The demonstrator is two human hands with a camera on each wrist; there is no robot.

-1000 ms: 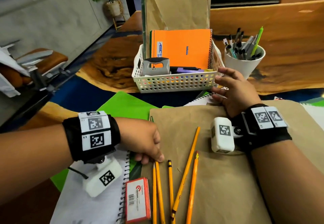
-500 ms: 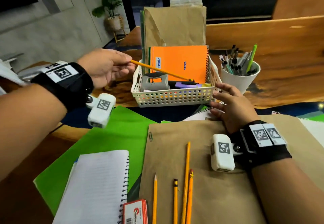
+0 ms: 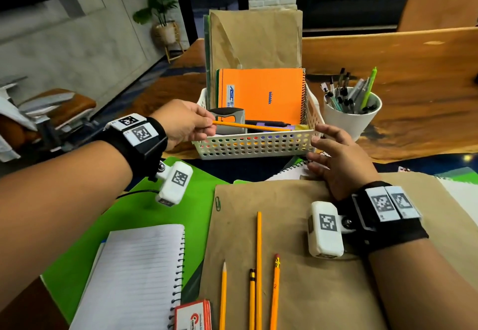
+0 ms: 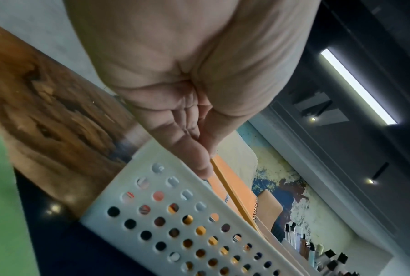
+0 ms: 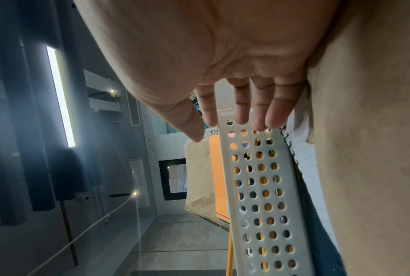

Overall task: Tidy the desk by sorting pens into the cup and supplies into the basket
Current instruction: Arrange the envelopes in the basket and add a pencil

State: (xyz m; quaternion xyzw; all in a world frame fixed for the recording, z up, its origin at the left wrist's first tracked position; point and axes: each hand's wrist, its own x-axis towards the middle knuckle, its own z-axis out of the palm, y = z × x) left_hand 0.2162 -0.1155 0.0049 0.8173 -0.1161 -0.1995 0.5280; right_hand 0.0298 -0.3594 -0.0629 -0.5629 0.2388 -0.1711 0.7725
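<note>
My left hand (image 3: 196, 122) pinches a yellow pencil (image 3: 256, 127) by its end, holding it almost level over the white perforated basket (image 3: 254, 146); its far end lies inside, near the basket's right wall. The left wrist view shows fingers (image 4: 199, 164) on the pencil (image 4: 232, 194) above the basket (image 4: 187, 233). My right hand (image 3: 333, 159) rests with straight fingers against the basket's right front corner; fingertips (image 5: 241, 115) touch the basket's wall (image 5: 260, 186). A white cup (image 3: 351, 120) full of pens stands right of the basket. Several yellow pencils (image 3: 258, 265) lie on the brown envelope (image 3: 297, 278).
The basket holds an orange notebook (image 3: 261, 94), brown envelopes (image 3: 256, 37), a grey stapler (image 3: 230, 120) and markers. On the desk lie a green folder (image 3: 155, 213), a lined spiral notebook (image 3: 137, 275), a red-edged box (image 3: 194, 316) and a paper clip (image 3: 218, 203).
My left hand picked one pencil up from the envelope, carried it to the basket and has now lowered it toward the basket's inside. The right hand stayed at the basket's corner.
</note>
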